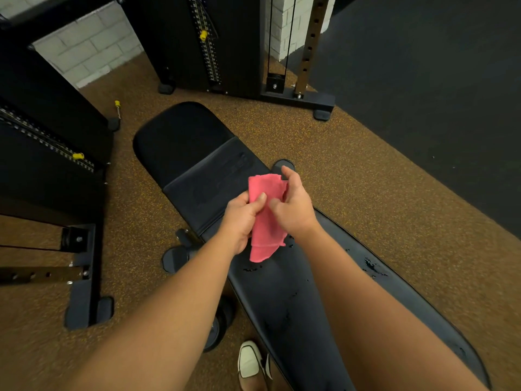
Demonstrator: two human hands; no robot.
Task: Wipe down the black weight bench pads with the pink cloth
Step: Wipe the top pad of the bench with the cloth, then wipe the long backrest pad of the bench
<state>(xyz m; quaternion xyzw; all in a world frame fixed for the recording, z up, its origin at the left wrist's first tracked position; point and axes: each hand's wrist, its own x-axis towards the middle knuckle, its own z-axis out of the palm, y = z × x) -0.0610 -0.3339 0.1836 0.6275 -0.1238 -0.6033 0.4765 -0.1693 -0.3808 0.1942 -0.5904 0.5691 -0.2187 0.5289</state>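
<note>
Gripping the Cloth Above a Wet, Unwiped Bench

Head view, the only 1 given: both hands hold the pink cloth (266,221) in the air over the black bench, near the seam where its 2 pads meet. The left hand (242,218) pinches the cloth's left edge under the thumb. The right hand (293,204) has its fingers curled into the right edge. The cloth hangs bunched and folded, and I cannot tell whether its lower tip touches the pad.

The risks, as I judge them:
- A bunched cloth meets the pad with little flat face, so it may smear liquid rather than lift it.
- The droplets (372,266) sit near the long pad's right edge and are partly hidden by the right forearm, so they could be missed.
- The far pad (180,136) lies at full reach, and leaning out to it could cost balance.

The long pad (282,300) looks smooth and glossy, so liquid beads on it. The floor (352,179) is brown speckled rubber, with a darker mat (437,80) to the right. A cable machine (225,46) with a yellow pin (203,35) stands beyond, against a white brick wall (84,52). A pale shoe (249,359) rests beside the bench.
</note>
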